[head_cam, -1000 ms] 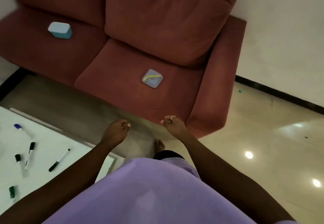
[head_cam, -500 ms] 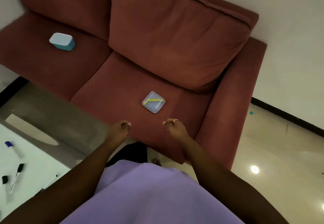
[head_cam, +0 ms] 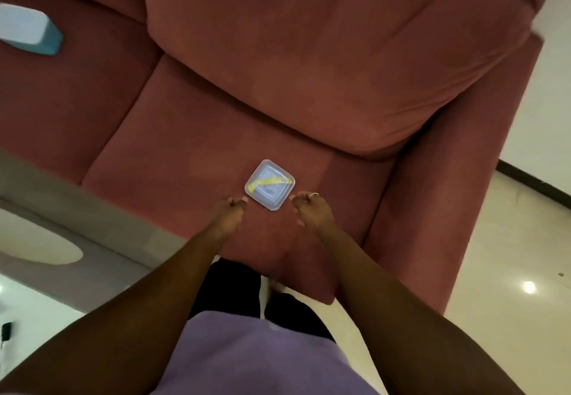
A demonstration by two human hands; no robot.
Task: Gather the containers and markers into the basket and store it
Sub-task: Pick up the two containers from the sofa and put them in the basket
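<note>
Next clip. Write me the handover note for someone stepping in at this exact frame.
Left hand: empty, fingers curled, just left of the square container.
Right hand: empty, curled, just right of it; contact unclear.
Square container lies on the sofa's right seat; teal container on the left seat.
Basket and most markers are out of view.
Done: nothing gathered.
Left: collect both containers and markers, fill and store the basket.

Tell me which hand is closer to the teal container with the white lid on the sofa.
Left. The left hand is nearer the teal container, which sits far off to its left on the other seat cushion. The right hand is further right, beyond the small square container.
</note>
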